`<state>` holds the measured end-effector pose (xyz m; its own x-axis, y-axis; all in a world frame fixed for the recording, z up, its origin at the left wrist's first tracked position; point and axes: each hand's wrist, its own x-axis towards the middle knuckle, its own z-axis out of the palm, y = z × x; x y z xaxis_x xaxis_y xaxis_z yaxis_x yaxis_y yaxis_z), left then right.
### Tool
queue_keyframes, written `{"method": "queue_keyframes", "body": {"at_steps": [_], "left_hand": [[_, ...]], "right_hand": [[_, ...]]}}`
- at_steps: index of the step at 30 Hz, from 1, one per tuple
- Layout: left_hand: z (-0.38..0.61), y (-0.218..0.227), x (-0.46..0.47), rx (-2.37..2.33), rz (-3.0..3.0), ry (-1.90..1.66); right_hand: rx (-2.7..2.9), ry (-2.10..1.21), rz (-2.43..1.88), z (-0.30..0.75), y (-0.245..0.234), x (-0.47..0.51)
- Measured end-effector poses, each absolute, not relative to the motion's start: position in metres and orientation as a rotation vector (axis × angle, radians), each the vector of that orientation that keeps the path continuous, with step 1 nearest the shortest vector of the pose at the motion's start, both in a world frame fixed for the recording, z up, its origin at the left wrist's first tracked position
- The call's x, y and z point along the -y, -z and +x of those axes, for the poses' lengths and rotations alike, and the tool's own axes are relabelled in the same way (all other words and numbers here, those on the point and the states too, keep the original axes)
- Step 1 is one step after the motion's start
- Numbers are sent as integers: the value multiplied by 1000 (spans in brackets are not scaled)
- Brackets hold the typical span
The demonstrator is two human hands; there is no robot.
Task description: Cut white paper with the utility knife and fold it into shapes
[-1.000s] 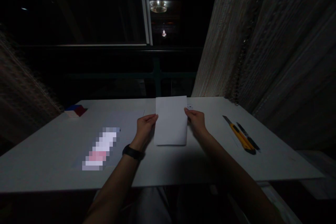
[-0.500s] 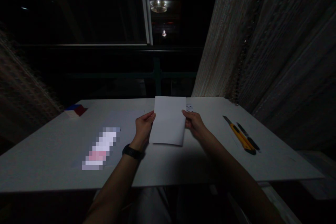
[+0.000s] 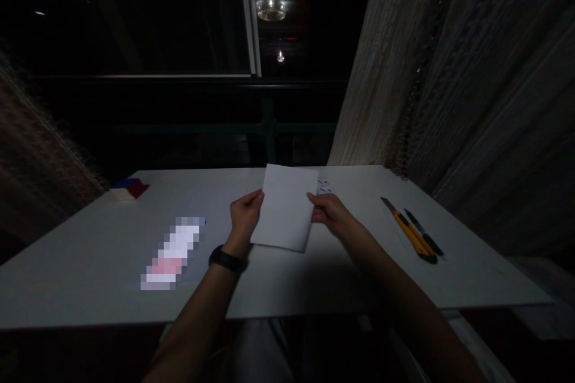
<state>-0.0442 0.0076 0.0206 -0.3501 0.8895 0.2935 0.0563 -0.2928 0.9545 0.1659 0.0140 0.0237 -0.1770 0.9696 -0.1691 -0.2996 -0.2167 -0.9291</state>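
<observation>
A white sheet of paper (image 3: 285, 209) is held up over the middle of the table, its lower edge slightly tilted. My left hand (image 3: 245, 215) pinches its left edge between thumb and fingers; a dark band circles that wrist. On the opposite edge, my right hand (image 3: 330, 209) grips the paper with the thumb on top. Just behind the right hand, a piece with dark marks (image 3: 326, 184) lies partly hidden by the sheet.
To the right, a yellow utility knife (image 3: 411, 233) with its blade out lies beside a black pen (image 3: 424, 233). On the left are a blurred, glowing phone-like rectangle (image 3: 173, 254) and a coloured cube (image 3: 129, 189). Curtains (image 3: 359, 102) flank the white table (image 3: 350, 293).
The paper has turned slightly clockwise, its lower end swinging left. Both hands have shifted a little to the left with it, and more of the marked piece shows.
</observation>
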Motion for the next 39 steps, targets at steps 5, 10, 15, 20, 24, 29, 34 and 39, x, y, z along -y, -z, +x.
{"method": "queue_keyframes", "body": {"at_steps": [5, 10, 15, 20, 24, 29, 34, 39], "left_hand": [[-46, -22, -7, -1344, 1316, -1710], [-47, -19, -11, -1302, 1342, -1625], [-47, -14, -13, -1200, 1354, -1508], [-47, -11, -13, -1222, 1409, -1508], [-48, -8, -14, -1219, 1393, -1580], [-48, -9, -14, -1283, 1452, -1658], [-48, -13, -11, -1305, 1459, -1695], [-48, -15, -10, -1283, 1385, -1698]], "right_hand": [[971, -1516, -1068, 163, -16, -17], [964, -1404, -1070, 160, -14, -18], [973, -1312, -1076, 159, -15, -18], [982, -1310, -1056, 158, -18, -16], [942, -1417, -1005, 158, -19, -14], [928, -1516, -934, 158, -15, -15], [988, -1499, -1026, 156, -12, -15], [995, -1462, -1031, 156, -12, -15]]}}
